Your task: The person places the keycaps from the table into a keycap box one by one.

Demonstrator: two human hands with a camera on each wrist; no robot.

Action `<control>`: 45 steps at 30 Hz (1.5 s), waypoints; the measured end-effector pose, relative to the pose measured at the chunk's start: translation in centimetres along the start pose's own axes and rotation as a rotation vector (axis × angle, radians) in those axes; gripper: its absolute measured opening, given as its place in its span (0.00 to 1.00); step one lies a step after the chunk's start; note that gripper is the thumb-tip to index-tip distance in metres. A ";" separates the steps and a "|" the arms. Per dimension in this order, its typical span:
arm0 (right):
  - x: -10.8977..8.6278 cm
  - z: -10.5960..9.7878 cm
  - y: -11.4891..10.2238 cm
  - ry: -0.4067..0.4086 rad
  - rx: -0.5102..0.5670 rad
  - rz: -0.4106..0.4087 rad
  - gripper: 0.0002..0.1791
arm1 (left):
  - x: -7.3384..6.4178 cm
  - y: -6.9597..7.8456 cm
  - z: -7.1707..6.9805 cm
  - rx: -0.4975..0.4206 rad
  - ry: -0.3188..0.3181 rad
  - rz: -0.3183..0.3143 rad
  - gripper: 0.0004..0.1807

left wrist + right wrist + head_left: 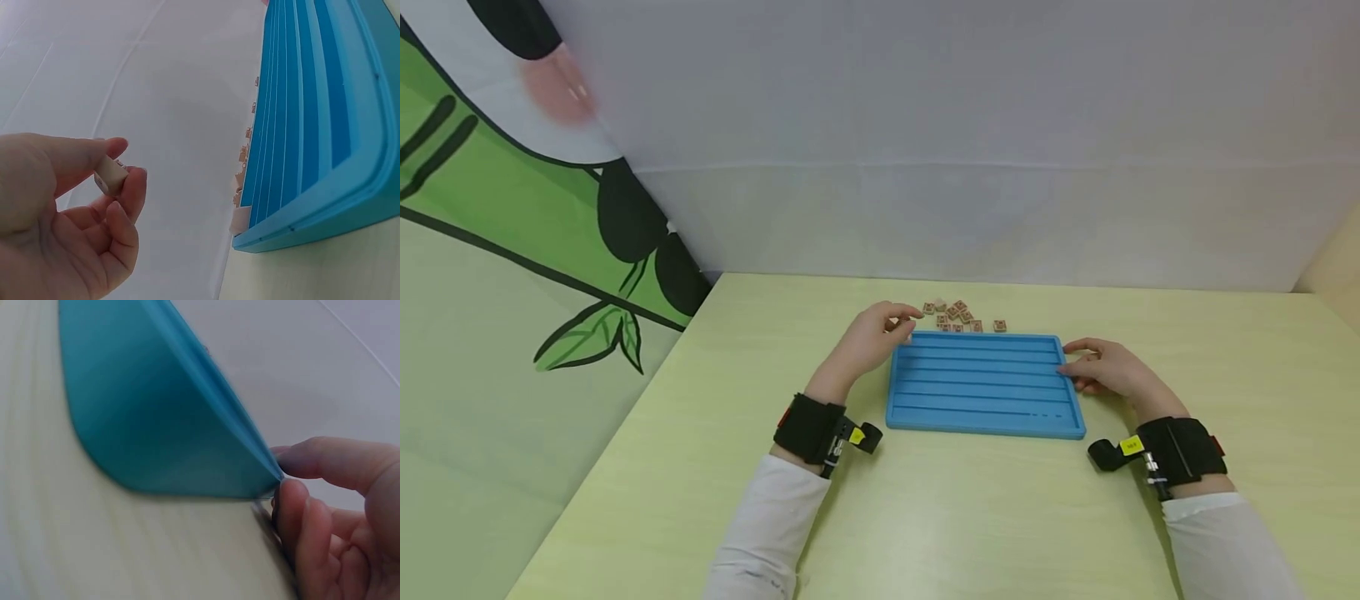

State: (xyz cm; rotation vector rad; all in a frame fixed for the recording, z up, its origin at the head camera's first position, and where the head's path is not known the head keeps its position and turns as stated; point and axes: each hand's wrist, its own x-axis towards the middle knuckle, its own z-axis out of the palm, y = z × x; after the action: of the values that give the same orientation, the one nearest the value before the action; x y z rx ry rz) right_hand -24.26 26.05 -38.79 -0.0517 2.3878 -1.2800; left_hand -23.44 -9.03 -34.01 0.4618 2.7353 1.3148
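White sleeves (pixel 772 521); black wrist straps (pixel 807 428), yellow labels (pixel 1131 446), stubby black cameras (pixel 1105 456).

Left arm (pixel 775 517) and right arm (pixel 1225 533) both reach forward, slanting in towards each other; the left hand (pixel 872 335) is doing a thumb-and-finger pinch, other fingers kinda curled in towards the palm; right hand (pixel 1112 369) is pinching too, with the spare fingers bent; hands sit well apart, btw
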 end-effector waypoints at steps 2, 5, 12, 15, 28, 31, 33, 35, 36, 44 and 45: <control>0.1 0.1 0.1 0.002 0.003 0.001 0.35 | 0.0 -0.1 0.0 -0.010 -0.005 -0.005 0.15; 0.1 0.1 0.1 0.001 0.003 -0.002 0.35 | 0.0 -0.2 0.0 -0.013 0.010 -0.008 0.14; 0.2 0.1 -0.3 -0.004 0.003 0.001 0.35 | 0.0 -0.4 0.1 0.012 0.036 0.007 0.14; 0.2 0.0 -0.4 -0.003 0.003 0.006 0.35 | 0.1 -0.5 0.1 0.021 0.039 0.023 0.15; 0.3 0.0 -0.4 0.002 0.006 0.000 0.35 | 0.3 -0.5 0.3 -0.045 0.048 -0.004 0.19; 0.3 -0.1 -0.4 0.002 0.005 0.001 0.35 | 0.4 -0.4 0.4 -0.091 0.046 -0.028 0.18; 0.3 -0.1 -0.4 0.003 0.008 0.005 0.35 | 0.4 -0.4 0.4 -0.110 0.047 -0.030 0.16; 0.3 -0.2 -0.4 0.004 0.010 0.005 0.35 | 0.4 -0.4 0.4 -0.097 0.053 -0.022 0.16; 0.3 -0.2 -0.4 0.005 0.012 0.004 0.35 | 0.4 -0.4 0.4 -0.085 0.057 -0.015 0.16; 0.0 -0.1 -0.3 0.008 0.005 0.000 0.35 | 0.6 -0.6 0.3 -0.023 0.081 -0.005 0.17; 0.0 -0.1 -0.3 0.009 0.003 0.001 0.35 | 0.6 -0.6 0.4 -0.024 0.078 -0.005 0.17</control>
State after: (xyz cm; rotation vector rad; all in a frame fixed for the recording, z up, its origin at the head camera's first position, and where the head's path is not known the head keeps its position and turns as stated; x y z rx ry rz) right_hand -24.35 25.93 -38.48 -0.0433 2.3931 -1.2858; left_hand -24.07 -8.95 -34.66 0.4107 2.7773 1.3916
